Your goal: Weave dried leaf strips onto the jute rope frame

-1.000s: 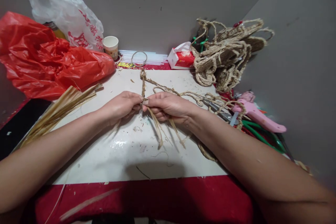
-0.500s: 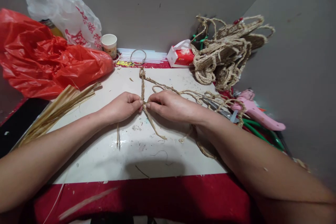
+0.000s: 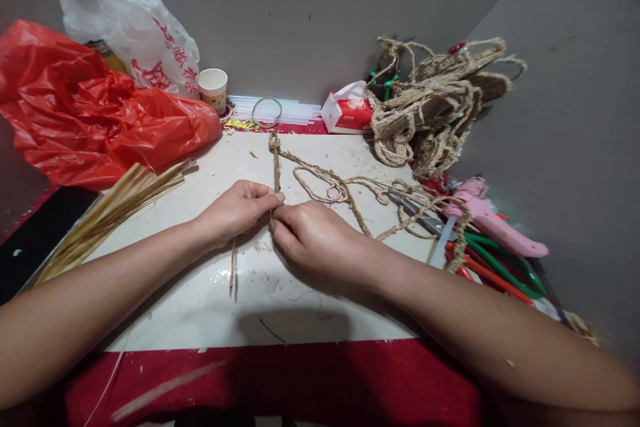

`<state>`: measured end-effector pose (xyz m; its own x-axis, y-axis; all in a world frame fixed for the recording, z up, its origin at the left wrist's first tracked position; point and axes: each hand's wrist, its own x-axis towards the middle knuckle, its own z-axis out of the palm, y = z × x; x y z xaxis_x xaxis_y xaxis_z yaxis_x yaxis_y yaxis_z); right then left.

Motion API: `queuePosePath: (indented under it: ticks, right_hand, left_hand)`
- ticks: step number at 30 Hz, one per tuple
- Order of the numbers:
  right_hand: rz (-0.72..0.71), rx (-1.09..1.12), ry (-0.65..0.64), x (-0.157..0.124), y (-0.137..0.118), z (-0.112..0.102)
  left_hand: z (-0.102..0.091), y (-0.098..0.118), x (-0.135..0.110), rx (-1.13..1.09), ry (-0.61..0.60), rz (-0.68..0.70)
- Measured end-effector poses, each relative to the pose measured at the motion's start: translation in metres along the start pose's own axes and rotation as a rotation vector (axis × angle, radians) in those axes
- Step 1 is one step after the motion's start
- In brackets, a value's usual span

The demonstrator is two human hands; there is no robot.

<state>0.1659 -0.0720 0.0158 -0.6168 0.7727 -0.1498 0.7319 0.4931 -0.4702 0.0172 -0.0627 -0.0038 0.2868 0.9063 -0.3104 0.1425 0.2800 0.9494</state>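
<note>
A twisted straw rope runs from the far edge of the white board toward me and ends between my hands. My left hand is closed, pinching the rope's near end with thumb and fingers; a loose straw strand hangs below it onto the board. My right hand is closed just right of it, knuckles up, gripping the rope's loose straw ends, which are hidden under the palm. More of the same rope loops lie behind my right wrist.
A bundle of flat straw strips lies at left, near a red plastic bag and a white bag. At the back stand a paper cup and tissue pack. Piled rope items, a pink glue gun and scissors sit right.
My right hand has dropped toward me and turned knuckles-up, covering the loose straw ends that trailed on the board. My left hand stays pinching the rope. The rope loops behind are now uncovered.
</note>
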Motion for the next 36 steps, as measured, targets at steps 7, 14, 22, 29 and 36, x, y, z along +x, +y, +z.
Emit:
queuePosePath:
  ticks: [7,14,22,29,36]
  right_hand:
    - [-0.164,0.297,-0.186,-0.002,0.011,-0.035]
    - [0.073,0.764,-0.012,0.028,0.033,-0.011]
    - [0.131,0.689,-0.153,0.033,0.04,-0.013]
    - [0.161,0.881,-0.277,0.034,0.044,-0.015]
    - [0.25,0.955,-0.155,0.033,0.035,-0.008]
  left_hand:
    - [-0.006,0.007,-0.003,-0.111,-0.063,-0.015]
    - [-0.01,0.001,0.001,-0.072,-0.126,0.022]
    - [-0.008,0.0,0.004,0.014,-0.126,0.132]
    - [-0.011,-0.001,0.003,0.254,-0.108,0.232]
    - [-0.016,0.017,-0.01,0.731,-0.02,0.196]
